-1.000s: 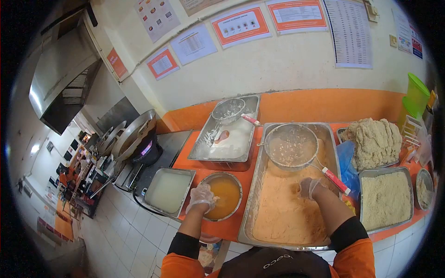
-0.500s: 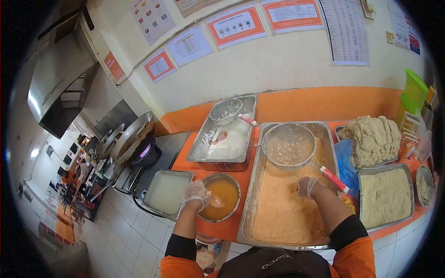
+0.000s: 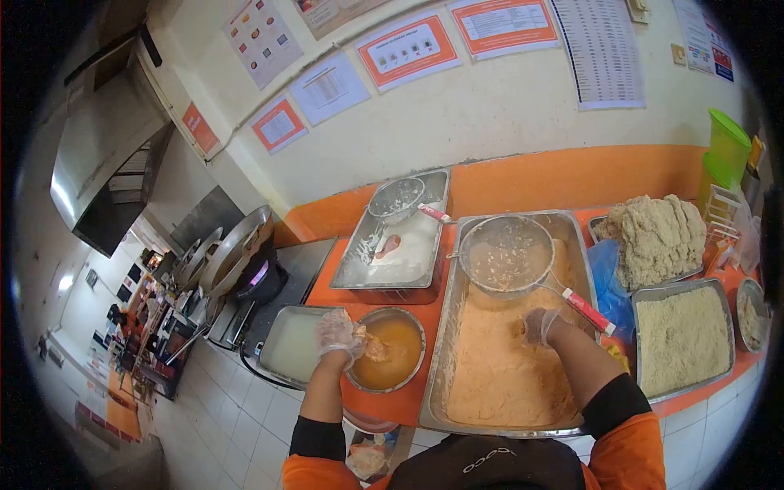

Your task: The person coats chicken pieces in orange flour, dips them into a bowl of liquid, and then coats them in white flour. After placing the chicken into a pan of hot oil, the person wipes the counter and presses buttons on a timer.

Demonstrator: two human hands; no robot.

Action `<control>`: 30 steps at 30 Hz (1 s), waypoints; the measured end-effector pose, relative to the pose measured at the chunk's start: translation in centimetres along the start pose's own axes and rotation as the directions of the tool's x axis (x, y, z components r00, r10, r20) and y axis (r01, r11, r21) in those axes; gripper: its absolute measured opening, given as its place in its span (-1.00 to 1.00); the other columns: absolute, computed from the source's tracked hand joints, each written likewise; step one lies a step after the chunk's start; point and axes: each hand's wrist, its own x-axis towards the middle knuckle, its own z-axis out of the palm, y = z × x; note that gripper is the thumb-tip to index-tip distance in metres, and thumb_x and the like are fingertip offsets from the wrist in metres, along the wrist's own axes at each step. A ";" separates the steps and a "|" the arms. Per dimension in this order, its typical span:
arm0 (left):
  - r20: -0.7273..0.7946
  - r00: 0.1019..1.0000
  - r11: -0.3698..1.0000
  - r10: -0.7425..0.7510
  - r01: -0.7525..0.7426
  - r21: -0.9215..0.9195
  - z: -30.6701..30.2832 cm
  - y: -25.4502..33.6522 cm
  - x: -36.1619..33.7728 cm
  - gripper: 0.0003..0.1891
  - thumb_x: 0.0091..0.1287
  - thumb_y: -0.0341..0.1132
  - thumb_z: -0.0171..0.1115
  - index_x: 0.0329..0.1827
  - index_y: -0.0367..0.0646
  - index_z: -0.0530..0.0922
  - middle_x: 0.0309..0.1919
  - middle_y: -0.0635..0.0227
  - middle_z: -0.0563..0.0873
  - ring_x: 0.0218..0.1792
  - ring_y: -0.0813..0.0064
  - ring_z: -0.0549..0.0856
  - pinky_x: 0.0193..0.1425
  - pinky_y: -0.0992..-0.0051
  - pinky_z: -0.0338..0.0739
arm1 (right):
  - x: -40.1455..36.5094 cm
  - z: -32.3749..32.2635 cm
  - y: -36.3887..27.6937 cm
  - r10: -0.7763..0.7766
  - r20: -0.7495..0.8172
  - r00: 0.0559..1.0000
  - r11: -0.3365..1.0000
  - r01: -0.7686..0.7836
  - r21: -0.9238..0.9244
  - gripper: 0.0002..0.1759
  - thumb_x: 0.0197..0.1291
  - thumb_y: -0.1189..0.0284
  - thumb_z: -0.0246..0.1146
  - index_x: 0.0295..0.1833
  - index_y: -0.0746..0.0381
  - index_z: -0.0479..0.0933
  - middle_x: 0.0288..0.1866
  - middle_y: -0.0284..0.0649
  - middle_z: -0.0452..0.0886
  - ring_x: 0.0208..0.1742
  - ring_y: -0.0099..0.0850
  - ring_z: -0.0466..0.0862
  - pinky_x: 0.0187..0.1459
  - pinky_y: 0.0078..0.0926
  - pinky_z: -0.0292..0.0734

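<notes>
My left hand (image 3: 339, 335), in a clear plastic glove, grips a wet piece of raw chicken (image 3: 375, 349) over a round metal bowl (image 3: 419, 369) of orange-yellow liquid. The chicken sits at the bowl's left side, its lower end at or just above the liquid. My right hand (image 3: 539, 327), gloved too, is down in the orange flour (image 3: 498, 367) of the large metal tray (image 3: 435, 392); its fingertips are hidden there. Beyond that hand, a wire strainer (image 3: 506, 255) with a red handle (image 3: 588, 312) rests across the tray's far end.
Left of the bowl stands a pan of cloudy liquid (image 3: 290, 341). Behind is a tray of white flour (image 3: 400, 273) with a second strainer (image 3: 397, 200) and a chicken piece (image 3: 389, 245). On the right are a crumb tray (image 3: 684, 335), a crumb mound (image 3: 661, 241) and a blue bag (image 3: 608, 278).
My left hand has lifted slightly, raising the chicken, which was lower in the orange liquid. My right hand has stayed in the flour. The camera view has shifted a little.
</notes>
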 end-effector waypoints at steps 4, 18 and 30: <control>-0.070 0.998 0.998 0.007 -0.002 0.062 -0.3 0.4 -0.2 -0.58 -0.04 -0.08 0.10 -0.22 -0.23 0.46 -0.24 0.13 0.49 -0.13 0.19 0.44 -0.06 0.34 0.32 | 1.4 2.0 0.9 -0.030 0.012 0.999 0.998 0.030 -0.047 -0.69 -0.28 0.27 0.12 -0.41 0.24 0.56 -0.37 -0.06 0.56 -0.32 -0.18 0.58 -0.35 -0.28 0.48; -0.509 0.724 0.863 0.465 -0.499 0.079 -14.2 8.6 -4.5 -0.87 -0.19 -0.20 0.06 -0.60 0.01 0.50 -0.58 0.33 0.47 -0.49 0.25 0.47 -0.50 0.28 0.33 | 4.6 8.4 5.4 0.078 -0.055 0.995 0.994 -0.082 -0.076 -0.70 -0.26 0.28 0.10 -0.46 0.25 0.57 -0.41 -0.03 0.56 -0.33 -0.17 0.58 -0.35 -0.25 0.46; 0.490 0.635 0.791 0.597 -0.570 -0.224 -0.9 18.1 -8.6 -0.71 0.01 -0.19 0.08 -0.28 -0.18 0.54 -0.27 0.12 0.58 -0.17 0.21 0.55 -0.08 0.28 0.40 | -2.3 -0.7 1.1 0.318 0.366 0.875 0.948 -0.283 -0.146 -0.76 -0.11 0.33 0.18 -0.22 0.04 0.53 -0.27 -0.39 0.54 -0.19 -0.53 0.51 -0.17 -0.57 0.37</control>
